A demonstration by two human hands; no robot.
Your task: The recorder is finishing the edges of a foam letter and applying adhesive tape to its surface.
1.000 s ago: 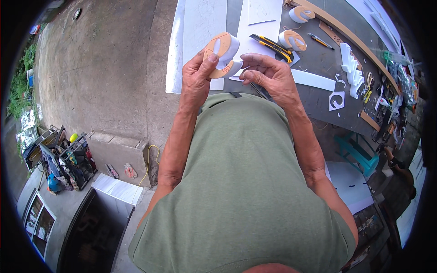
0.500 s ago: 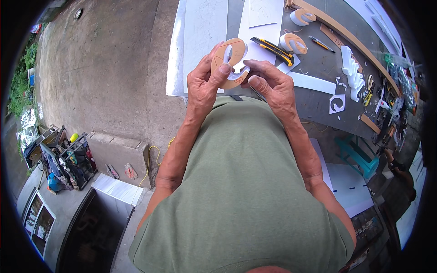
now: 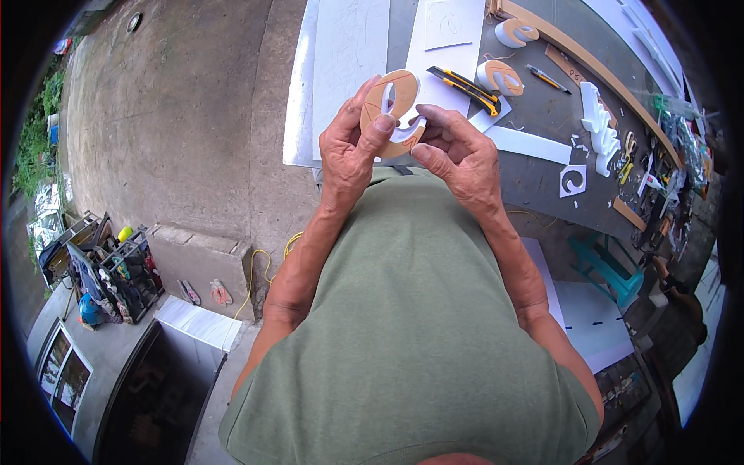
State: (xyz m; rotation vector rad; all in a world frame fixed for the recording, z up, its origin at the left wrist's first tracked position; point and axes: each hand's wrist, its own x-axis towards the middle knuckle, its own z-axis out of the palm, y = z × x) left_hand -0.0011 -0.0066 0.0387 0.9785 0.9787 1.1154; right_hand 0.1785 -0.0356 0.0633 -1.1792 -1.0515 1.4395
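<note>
A curled, letter-shaped piece (image 3: 406, 90) with a tan face and white sides is held up over the near table edge. My left hand (image 3: 346, 151) grips it from the left, the thumb pressed on its face and the fingers behind. On the other side, my right hand (image 3: 470, 153) is closed about the lower right end, index fingertip at the white inner side and thumb at the lower edge. Its other fingers curl underneath, partly hidden. A yellow-and-black utility knife (image 3: 465, 89) lies beyond my right hand, beside a similar letter-shaped piece (image 3: 490, 75).
Another such piece (image 3: 509, 32) stands farther back. White strips (image 3: 531, 145), a slim cutter (image 3: 547, 78), white foam cut-outs (image 3: 598, 128) and scissors (image 3: 626, 151) lie on the grey table (image 3: 535, 186). A teal stool (image 3: 608, 267) stands below at the right.
My right thumb has shifted left onto the piece's lower edge. The piece has turned slightly in my left hand, showing more of its lower face.
</note>
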